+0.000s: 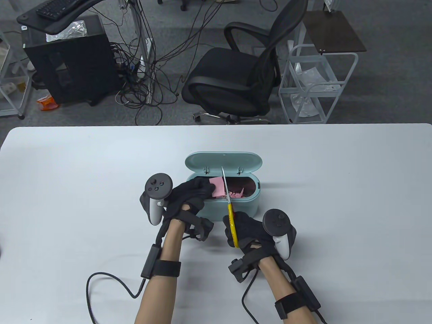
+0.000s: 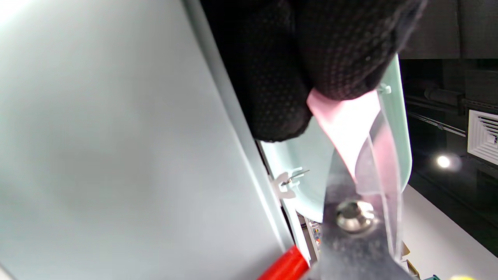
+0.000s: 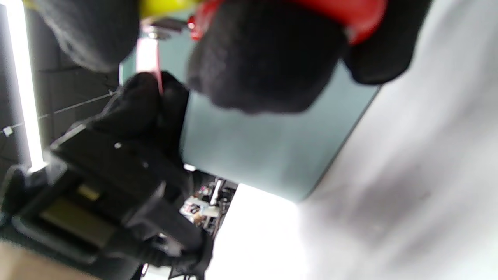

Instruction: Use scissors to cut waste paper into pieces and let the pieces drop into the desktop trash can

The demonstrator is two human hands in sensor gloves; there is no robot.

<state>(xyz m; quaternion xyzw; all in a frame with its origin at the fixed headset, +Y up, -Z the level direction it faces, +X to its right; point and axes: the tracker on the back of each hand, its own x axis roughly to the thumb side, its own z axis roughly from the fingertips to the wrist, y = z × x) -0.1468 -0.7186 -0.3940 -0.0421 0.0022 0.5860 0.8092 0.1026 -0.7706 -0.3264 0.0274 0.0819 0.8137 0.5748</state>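
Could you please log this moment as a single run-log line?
left hand: pinches pink paper sheet | right hand: grips yellow-and-red-handled scissors, blades at paper | mint-green desktop trash can: lid open, pink scraps inside

Overhead table view, two close wrist views

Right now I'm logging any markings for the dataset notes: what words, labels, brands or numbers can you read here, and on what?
None can be read.
Trash can, scissors, pink paper: no print shows.
White sticker on the black desk edge: too small to read.
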